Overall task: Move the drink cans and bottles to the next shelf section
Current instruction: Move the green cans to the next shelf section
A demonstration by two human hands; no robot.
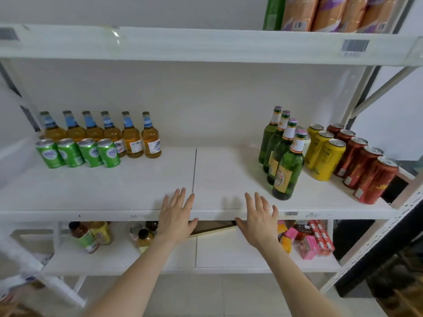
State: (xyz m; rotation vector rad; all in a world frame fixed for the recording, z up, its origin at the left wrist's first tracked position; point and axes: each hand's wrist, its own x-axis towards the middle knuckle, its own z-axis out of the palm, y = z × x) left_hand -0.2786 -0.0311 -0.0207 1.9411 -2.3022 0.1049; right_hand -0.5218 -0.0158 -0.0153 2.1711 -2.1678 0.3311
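Head view: both hands hover at the front edge of the middle shelf (114, 193), palms down. Left hand (177, 217): fingers spread, grip fully open, holding nothing, just left of the seam (194, 170) dividing the shelf into two sections. Right hand (259, 221): fingers spread, grip fully open, holding nothing, just right of the seam.

Left section, rear: six amber bottles (112, 133) stand upright in a row along the back. Four green cans (77, 153) stand directly in front of them.

Right section: four green bottles (280, 156) stand upright in a file running front to back, near the right hand but apart from it. Beside them stand three yellow cans (325, 154), then five red cans (364, 170) at the far right.

Lower shelf (229, 255) carries jars at left and pink boxes (315, 239) at right. Top shelf carries orange packets (332, 12).
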